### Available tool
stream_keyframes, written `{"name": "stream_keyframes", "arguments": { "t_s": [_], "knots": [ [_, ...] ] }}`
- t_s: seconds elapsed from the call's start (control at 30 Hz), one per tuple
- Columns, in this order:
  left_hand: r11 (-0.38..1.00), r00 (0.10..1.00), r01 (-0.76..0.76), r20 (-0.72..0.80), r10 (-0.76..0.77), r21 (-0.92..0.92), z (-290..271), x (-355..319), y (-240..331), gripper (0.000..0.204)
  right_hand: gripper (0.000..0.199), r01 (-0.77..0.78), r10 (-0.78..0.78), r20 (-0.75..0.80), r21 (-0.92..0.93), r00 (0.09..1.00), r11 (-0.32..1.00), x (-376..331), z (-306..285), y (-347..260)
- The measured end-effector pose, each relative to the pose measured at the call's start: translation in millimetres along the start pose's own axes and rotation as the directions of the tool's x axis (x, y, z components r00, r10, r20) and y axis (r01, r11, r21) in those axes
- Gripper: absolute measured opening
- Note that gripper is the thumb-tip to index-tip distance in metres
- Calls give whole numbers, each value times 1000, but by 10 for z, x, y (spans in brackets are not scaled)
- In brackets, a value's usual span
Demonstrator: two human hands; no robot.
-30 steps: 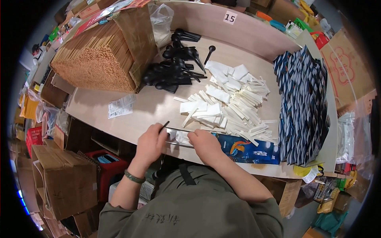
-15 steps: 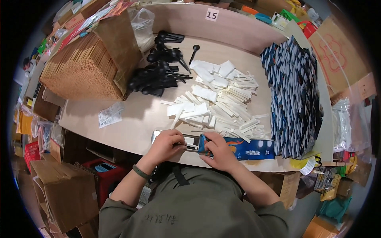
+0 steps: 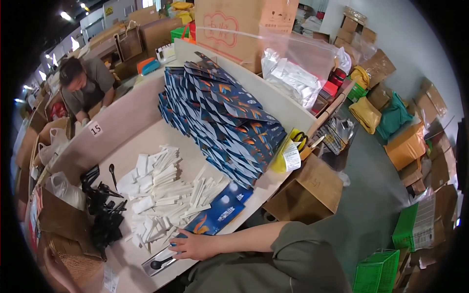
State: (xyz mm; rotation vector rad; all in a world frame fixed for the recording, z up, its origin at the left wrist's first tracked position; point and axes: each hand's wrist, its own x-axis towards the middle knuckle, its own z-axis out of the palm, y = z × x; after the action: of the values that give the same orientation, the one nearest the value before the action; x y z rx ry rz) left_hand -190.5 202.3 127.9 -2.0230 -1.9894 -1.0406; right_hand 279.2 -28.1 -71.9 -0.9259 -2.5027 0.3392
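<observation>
My right hand lies with fingers spread over the end of a narrow shallow tray at the table's front edge. In the tray a black spoon shows, its handle running toward my fingers. Beside that hand are flat blue packets with an orange pattern. My left hand is at the lower left, blurred, by an open brown carton packed with thin tan pieces; its fingers cannot be made out. A heap of white paper-wrapped strips and folded white pieces lies mid-table, with black spoons left of it.
A large stack of blue packets stands against the table's back wall. Scissors sit in a yellow holder at the right edge, above a cardboard box. Green crates stand on the floor. Another person works beyond the partition.
The view has swung right. My left hand has left the tray and moved to the brown carton. My right hand's fingers have spread, and a black spoon now shows in the tray.
</observation>
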Motion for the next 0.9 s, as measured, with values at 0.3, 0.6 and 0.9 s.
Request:
{"name": "stream_keyframes", "arguments": {
  "t_s": [0.3,0.6,0.9],
  "knots": [
    [981,985,-120,145,98,155,-348,477,753,13,32,-277,372,-176,408,911,870,-175,-276,279],
    [852,982,-127,-54,179,508,-578,210,633,25,41,-217,244,-148,174,959,961,50,-534,-3],
    [578,787,538,121,-605,-613,-283,-2185,284,15,48,-131,129,20,108,991,985,137,-344,-86]
  ]
}}
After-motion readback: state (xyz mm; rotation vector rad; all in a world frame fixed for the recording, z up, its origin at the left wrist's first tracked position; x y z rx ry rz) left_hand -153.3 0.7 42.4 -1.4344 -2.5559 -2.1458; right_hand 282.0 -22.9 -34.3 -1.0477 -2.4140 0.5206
